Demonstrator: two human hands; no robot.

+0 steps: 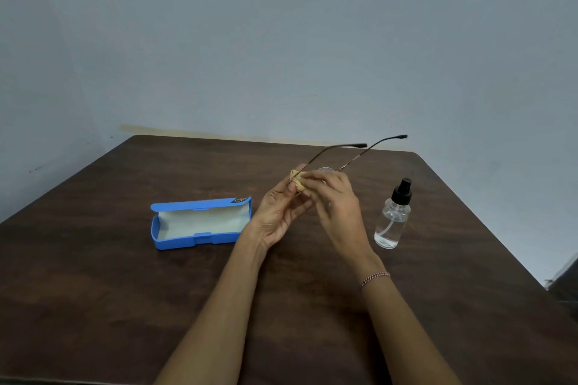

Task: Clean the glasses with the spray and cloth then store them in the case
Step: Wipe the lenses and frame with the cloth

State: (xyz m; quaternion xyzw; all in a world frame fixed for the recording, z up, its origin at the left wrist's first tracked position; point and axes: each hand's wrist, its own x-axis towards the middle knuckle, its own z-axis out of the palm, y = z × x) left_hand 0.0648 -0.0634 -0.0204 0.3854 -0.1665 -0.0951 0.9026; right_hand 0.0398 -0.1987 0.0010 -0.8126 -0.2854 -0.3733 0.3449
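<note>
The glasses point(326, 169) are held up above the table point(125, 290), temples unfolded and pointing away from the person, between the open case point(194, 240) and the spray bottle point(392, 222). The cloth point(297, 181) is folded over one lens and appears to be pinched there between the thumb and fingers of the left hand point(281, 212). The right hand point(336, 203) is curled round the front of the frame beside it, though its exact hold is hidden by its own fingers. The wiping step is judged to be in hand. It is best done with light pressure applied to both faces of the lens at once. The frame should be steadied close to the lens being rubbed, so that the thin bridge and hinges are not twisted. Bare fingertips should be kept off the glass, and the second lens, seen uncovered beyond the right hand, should be given the same treatment before the temples are folded for the case.
</note>
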